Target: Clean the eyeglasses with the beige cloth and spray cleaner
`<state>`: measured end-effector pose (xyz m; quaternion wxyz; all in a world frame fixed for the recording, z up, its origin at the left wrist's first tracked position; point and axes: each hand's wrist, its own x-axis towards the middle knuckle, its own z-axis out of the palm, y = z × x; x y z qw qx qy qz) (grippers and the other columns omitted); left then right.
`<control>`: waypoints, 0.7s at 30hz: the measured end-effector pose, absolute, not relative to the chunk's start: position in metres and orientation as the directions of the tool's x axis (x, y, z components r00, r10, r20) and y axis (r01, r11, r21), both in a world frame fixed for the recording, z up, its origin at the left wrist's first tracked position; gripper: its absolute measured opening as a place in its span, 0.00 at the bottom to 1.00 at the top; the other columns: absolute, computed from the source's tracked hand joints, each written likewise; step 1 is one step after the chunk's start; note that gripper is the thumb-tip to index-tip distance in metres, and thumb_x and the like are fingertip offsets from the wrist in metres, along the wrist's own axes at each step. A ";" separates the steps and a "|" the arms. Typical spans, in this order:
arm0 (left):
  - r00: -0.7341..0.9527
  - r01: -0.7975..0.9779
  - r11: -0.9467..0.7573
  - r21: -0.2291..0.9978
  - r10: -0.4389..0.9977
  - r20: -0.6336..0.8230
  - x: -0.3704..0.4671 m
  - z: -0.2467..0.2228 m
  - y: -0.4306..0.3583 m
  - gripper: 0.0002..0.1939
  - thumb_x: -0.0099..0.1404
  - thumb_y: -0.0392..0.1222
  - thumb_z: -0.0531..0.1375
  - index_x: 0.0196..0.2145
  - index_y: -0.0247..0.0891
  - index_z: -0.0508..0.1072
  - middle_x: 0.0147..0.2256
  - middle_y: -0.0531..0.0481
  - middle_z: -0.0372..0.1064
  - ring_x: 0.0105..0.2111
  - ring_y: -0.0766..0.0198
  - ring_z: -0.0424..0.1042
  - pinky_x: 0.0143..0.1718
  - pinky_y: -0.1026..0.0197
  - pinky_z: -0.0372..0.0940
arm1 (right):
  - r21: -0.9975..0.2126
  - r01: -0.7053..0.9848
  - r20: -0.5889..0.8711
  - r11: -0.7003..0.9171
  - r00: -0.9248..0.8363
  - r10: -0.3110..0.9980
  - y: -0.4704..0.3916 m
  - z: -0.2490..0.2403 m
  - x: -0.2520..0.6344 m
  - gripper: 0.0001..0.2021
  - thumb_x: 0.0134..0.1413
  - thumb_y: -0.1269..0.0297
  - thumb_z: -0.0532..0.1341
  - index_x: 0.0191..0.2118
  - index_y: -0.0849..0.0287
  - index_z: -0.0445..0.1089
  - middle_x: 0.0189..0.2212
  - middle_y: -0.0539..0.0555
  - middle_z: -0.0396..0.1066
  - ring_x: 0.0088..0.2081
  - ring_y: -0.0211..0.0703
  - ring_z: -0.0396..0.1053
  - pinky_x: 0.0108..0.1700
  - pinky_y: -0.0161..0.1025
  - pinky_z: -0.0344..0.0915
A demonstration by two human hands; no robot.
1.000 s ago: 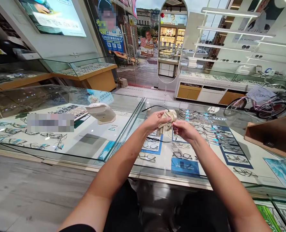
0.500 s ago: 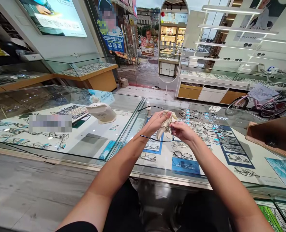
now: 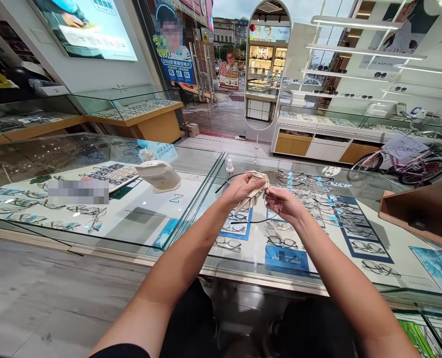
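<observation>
Above the glass counter, my left hand (image 3: 243, 187) pinches a pale cloth (image 3: 257, 190) that is folded over part of a pair of glasses. My right hand (image 3: 281, 201), just to its right, is closed on the frame of the same dark-rimmed glasses (image 3: 254, 222). The temples of the glasses point left, one passing behind my left wrist and one below it. The lens under the cloth is hidden. A small white bottle (image 3: 229, 169) stands on the counter just behind my left hand.
The glass display counter (image 3: 191, 211) holds many eyeglasses. A white device (image 3: 159, 176) stands on it at left, a brown wooden stand (image 3: 416, 216) at right. Farther back are an oval mirror (image 3: 267, 64), more showcases and a pink bicycle (image 3: 410, 161).
The cloth is now bunched more tightly around the glasses, and the glasses have tilted, with their lower temple shifted right and down. Both hands stay close together.
</observation>
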<state>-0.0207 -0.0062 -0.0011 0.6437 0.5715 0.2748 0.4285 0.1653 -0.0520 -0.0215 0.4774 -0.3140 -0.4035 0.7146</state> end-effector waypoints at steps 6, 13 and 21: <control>0.462 -0.152 -0.026 0.988 0.882 0.094 -0.018 -0.005 -0.005 0.32 0.58 0.69 0.70 0.40 0.33 0.78 0.29 0.50 0.75 0.25 0.67 0.68 0.28 0.64 0.61 | -0.881 -0.442 -0.030 -0.169 -0.304 0.952 -0.056 -0.011 0.167 0.16 0.44 0.56 0.78 0.31 0.60 0.76 0.24 0.46 0.61 0.25 0.32 0.52 0.26 0.33 0.53; 0.515 -0.171 0.060 0.983 0.856 0.038 -0.026 -0.018 0.016 0.35 0.56 0.71 0.70 0.40 0.32 0.79 0.33 0.45 0.79 0.30 0.62 0.74 0.34 0.62 0.67 | -0.806 -0.590 0.030 -0.055 -0.133 0.991 -0.065 0.013 0.184 0.13 0.44 0.60 0.78 0.31 0.58 0.76 0.24 0.46 0.61 0.27 0.34 0.58 0.28 0.33 0.60; 0.636 -0.001 0.011 1.000 0.772 -0.007 -0.023 -0.011 -0.004 0.29 0.55 0.65 0.74 0.36 0.33 0.80 0.28 0.47 0.77 0.24 0.64 0.70 0.25 0.64 0.62 | -0.790 -0.609 0.068 0.074 0.033 0.997 -0.071 0.026 0.199 0.09 0.51 0.59 0.75 0.34 0.52 0.75 0.38 0.50 0.75 0.37 0.41 0.71 0.39 0.39 0.71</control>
